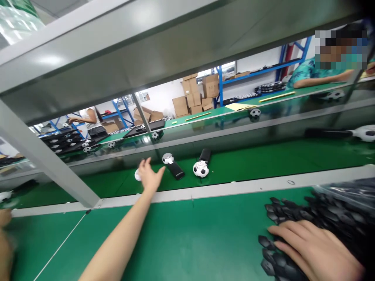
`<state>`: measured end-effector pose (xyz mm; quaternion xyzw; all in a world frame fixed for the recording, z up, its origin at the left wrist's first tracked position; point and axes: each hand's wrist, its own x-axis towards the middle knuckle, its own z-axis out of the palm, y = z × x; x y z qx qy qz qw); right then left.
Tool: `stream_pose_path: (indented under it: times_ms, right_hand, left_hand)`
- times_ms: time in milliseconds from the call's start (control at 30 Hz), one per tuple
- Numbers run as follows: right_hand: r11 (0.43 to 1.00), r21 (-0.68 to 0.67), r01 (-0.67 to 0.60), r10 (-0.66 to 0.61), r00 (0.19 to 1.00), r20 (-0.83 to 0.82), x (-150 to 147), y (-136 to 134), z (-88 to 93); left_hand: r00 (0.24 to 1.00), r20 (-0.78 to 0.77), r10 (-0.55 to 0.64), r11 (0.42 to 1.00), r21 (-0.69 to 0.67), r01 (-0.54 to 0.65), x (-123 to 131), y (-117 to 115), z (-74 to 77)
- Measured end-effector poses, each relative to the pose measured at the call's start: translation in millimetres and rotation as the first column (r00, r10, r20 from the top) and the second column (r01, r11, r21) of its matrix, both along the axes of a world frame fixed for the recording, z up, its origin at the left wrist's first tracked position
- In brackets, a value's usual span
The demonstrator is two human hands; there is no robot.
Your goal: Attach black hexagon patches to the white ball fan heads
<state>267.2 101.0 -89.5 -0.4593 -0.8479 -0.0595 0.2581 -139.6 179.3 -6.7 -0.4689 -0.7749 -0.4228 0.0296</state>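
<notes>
My left hand stretches over the dark green belt, fingers spread and thumb apart. Just beside its fingertips sits a white round piece, partly hidden by the hand; whether they touch I cannot tell. To the right lie two items with football-patterned heads and black handles, one with its black handle toward me, the other with its white-and-black head toward me. My right hand rests with extended fingers on a heap of black angular pieces at the right.
A pale metal rail separates the belt from the green worktop. A slanted post and a wide overhead beam cross the view. Co-workers sit across the line. Another person's arm shows at left. Cardboard boxes are stacked behind.
</notes>
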Motion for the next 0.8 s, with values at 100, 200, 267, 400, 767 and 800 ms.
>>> stream_pose_path:
  times_ms: [100,200,267,400,767,800]
  right_hand:
    - [0.997,-0.078,0.0,-0.003,0.999,-0.044,-7,-5,10.0]
    - [0.994,-0.1,-0.033,0.027,0.998,-0.063,-11,-8,21.8]
    - [0.995,-0.083,-0.046,0.04,0.997,-0.07,-13,-9,30.1]
    - [0.985,-0.158,-0.063,0.058,0.998,-0.031,-17,-12,45.3]
    - [0.957,-0.25,-0.149,0.103,0.977,-0.187,-19,-17,51.7]
    - [0.957,-0.243,-0.16,0.11,0.972,-0.209,-19,-16,50.6]
  left_hand:
    - [0.982,0.035,0.186,0.978,-0.101,-0.181,-43,1,-5.8]
    - [0.983,0.033,0.18,0.968,-0.182,-0.171,-62,4,-15.0]
    - [0.988,0.003,0.152,0.972,-0.18,-0.149,-65,3,-14.7]
    - [0.992,-0.101,0.077,0.989,-0.121,-0.089,-54,-16,8.4]
    - [0.554,-0.617,-0.558,0.828,-0.456,0.327,83,-129,41.5]
    - [0.532,-0.6,-0.598,0.8,-0.482,0.357,92,-132,36.4]
